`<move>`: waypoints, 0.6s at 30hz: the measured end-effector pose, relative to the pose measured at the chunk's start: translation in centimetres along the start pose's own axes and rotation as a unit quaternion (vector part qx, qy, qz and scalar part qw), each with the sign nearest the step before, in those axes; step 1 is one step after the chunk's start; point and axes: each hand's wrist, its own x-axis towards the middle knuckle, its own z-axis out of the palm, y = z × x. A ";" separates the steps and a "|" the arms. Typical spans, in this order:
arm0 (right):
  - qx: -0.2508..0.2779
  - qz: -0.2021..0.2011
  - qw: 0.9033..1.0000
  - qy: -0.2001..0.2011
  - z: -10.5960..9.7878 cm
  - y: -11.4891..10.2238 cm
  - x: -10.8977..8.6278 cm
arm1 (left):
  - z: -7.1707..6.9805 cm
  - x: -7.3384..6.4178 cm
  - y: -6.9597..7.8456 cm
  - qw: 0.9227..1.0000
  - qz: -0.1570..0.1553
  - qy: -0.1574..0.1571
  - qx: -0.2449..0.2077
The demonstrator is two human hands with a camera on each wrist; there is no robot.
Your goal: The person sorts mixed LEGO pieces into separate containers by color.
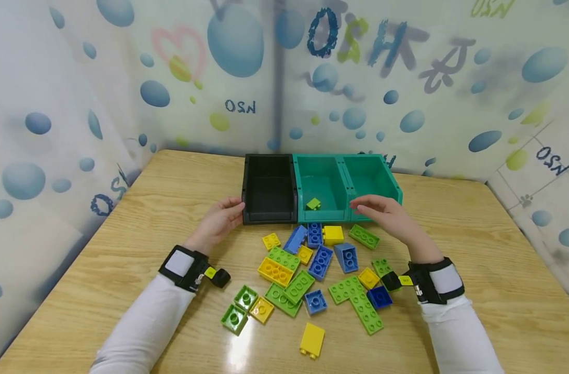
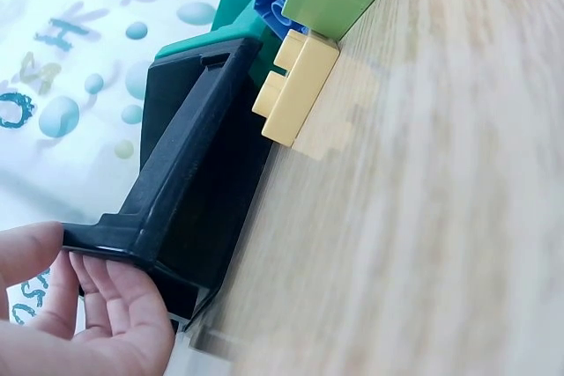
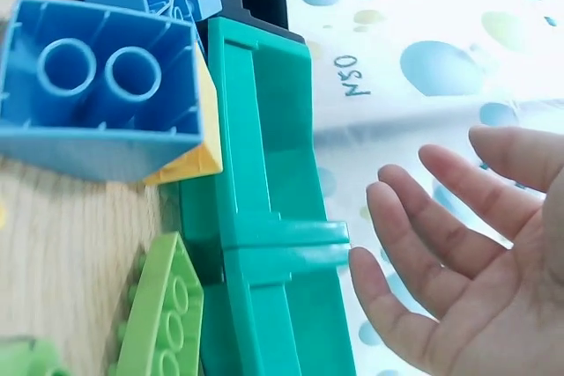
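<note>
At the near left corner of the black bin (image 1: 269,215), my left hand (image 1: 221,221) pinches the rim. In the left wrist view the thumb lies over the rim (image 2: 106,239) and the other fingers curl beneath it. My right hand (image 1: 382,210) hovers by the front of the right teal bin (image 1: 373,179), fingers loosely spread and nothing in them; the right wrist view shows its palm (image 3: 476,305). Between the black bin and that one stands the middle teal bin (image 1: 319,182), with a small green brick (image 1: 313,203) inside.
Loose toy bricks lie in front of the bins: blue ones (image 1: 320,263), yellow ones (image 1: 333,235), a green L-shaped group (image 1: 359,301) and a lone yellow brick (image 1: 312,340) nearest me. Behind the wooden table (image 1: 191,176) hangs a patterned curtain (image 1: 275,67).
</note>
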 end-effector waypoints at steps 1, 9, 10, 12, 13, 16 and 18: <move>0.004 -0.002 1.000 0.001 -0.1 0.1 -0.3 | 0.0 0.0 0.0 1.000 0.002 -0.002 -0.001; -0.002 0.000 1.000 0.000 -0.8 1.3 -2.1 | 0.1 -0.2 0.1 1.000 0.003 0.001 -0.005; -0.003 0.004 1.000 0.000 -1.0 1.5 -2.3 | 0.1 -0.2 0.1 1.000 0.003 0.002 -0.004; -0.007 0.016 1.000 0.000 -1.2 1.9 -2.6 | 0.1 -0.2 0.2 1.000 0.003 0.005 -0.004; -0.008 0.023 1.000 0.000 -1.4 2.1 -2.7 | 0.1 -0.3 0.2 1.000 0.004 0.005 -0.004; -0.022 0.046 0.999 0.003 -1.9 2.7 -3.0 | 0.1 -0.3 0.1 1.000 0.004 0.004 -0.003; -0.032 0.059 0.998 0.004 -2.1 2.9 -3.1 | 0.1 -0.3 0.1 1.000 0.003 0.002 -0.003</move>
